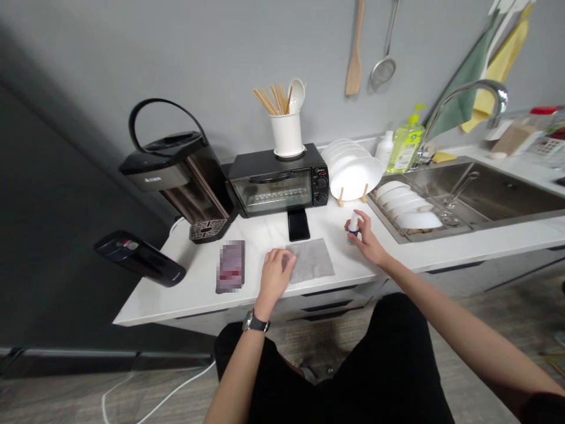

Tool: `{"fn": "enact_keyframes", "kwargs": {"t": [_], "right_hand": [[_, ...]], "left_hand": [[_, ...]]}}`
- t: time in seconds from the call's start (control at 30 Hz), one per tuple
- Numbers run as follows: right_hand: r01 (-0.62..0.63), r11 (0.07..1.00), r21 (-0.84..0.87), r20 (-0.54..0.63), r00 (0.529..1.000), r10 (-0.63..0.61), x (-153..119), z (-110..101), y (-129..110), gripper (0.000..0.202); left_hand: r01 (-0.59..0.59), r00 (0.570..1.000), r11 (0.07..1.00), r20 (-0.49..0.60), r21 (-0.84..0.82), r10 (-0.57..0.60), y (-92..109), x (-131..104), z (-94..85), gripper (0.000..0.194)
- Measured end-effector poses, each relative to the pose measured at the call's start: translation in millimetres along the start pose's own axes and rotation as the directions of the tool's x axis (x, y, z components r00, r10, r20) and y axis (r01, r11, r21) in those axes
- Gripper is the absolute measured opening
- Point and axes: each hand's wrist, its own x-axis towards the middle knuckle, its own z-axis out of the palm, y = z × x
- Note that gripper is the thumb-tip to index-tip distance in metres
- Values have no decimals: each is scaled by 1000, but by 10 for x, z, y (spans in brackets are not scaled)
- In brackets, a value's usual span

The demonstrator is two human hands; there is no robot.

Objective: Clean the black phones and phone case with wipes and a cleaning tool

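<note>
Grey cloth (pixel 314 259) is lying flat on the white counter (pixel 265 300) in the head view, its near edge reaching close to the counter's front. The person's left hand (pixel 274 275), wearing a dark-strapped watch (pixel 256 322) at the wrist, is resting by the cloth's left edge. Its fingers are curling loosely, with the thumb reaching over the cloth; whether they are pinching the fabric cannot be told.

The right hand (pixel 365 237) is closing its thumb and fingers around a small white-topped bottle (pixel 354 222), partly covering its blue label. The bottle is staying roughly upright to the right of the cloth, in front of the white plates (pixel 355 176) that are leaning in a wooden rack. Whether its base is touching the counter cannot be told.

A black phone (pixel 299 225) is lying between the cloth and the toaster oven (pixel 278 191), on which a white holder (pixel 286 134) is carrying chopsticks and a spoon. Left of the left hand, a purplish item (pixel 230 268) is lying, its surface blurred. Farther left, a dark flask (pixel 141 259) is appearing tilted near a black dispenser (pixel 183 176). On the right, more dishes (pixel 408 205) are sitting at the sink (pixel 507 191).
</note>
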Motion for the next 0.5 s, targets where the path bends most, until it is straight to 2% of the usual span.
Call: {"fn": "enact_keyframes", "kwargs": {"t": [0.1,0.2,0.3,0.4,0.43,0.5], "right_hand": [[-16,999,52,-70,997,20,299,-45,351,90],[-49,998,29,-143,988,53,535,-23,632,100],[-70,997,-17,-152,986,66,679,8,825,107],[-87,991,-105,-200,978,64,644,-7,860,115],[-110,984,-140,-270,961,69,576,-18,822,115],[-186,964,-191,-450,889,83,362,-28,662,104]], "left_hand": [[-26,1000,1000,-14,-3,26,-130,34,80,19],[-70,997,998,19,-2,70,-159,67,116,25],[-79,995,996,59,37,76,-160,75,124,32],[-82,994,994,78,72,76,-162,59,120,35],[-88,994,993,78,74,82,-161,50,116,36],[-105,993,992,65,67,101,-157,32,108,36]]}}
